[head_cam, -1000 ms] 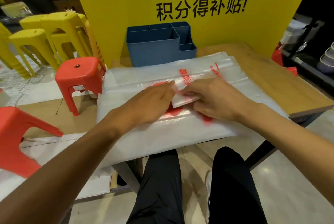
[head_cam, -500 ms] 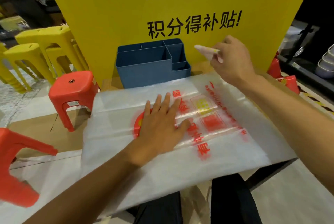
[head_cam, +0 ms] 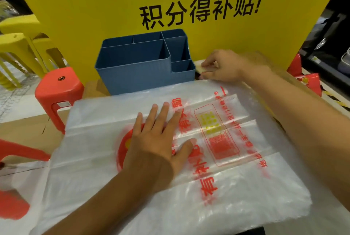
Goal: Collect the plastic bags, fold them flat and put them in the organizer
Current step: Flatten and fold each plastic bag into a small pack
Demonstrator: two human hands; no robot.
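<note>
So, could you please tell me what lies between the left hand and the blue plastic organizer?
In the head view, only clear plastic bag stack lies between left hand and blue plastic organizer.

The plastic bags (head_cam: 236, 187) are thin, translucent film with a faint sheen, creased in long parallel folds and printed in red and yellow ink; they lie in a stack, and its near edge looks slightly ragged. Behind the stack, the organizer (head_cam: 136, 71) is matt blue plastic, its front wall finely ribbed, its inner dividers smooth. Just right of the organizer, the folded bag (head_cam: 203, 68) is pale film, blurred. The table (head_cam: 91, 88) beside the organizer shows a wood-look, matt top. Behind the organizer, the sign (head_cam: 94, 7) is smooth yellow board with black print. Left of the organizer, the red stool (head_cam: 58, 83) is glossy moulded plastic.
</note>
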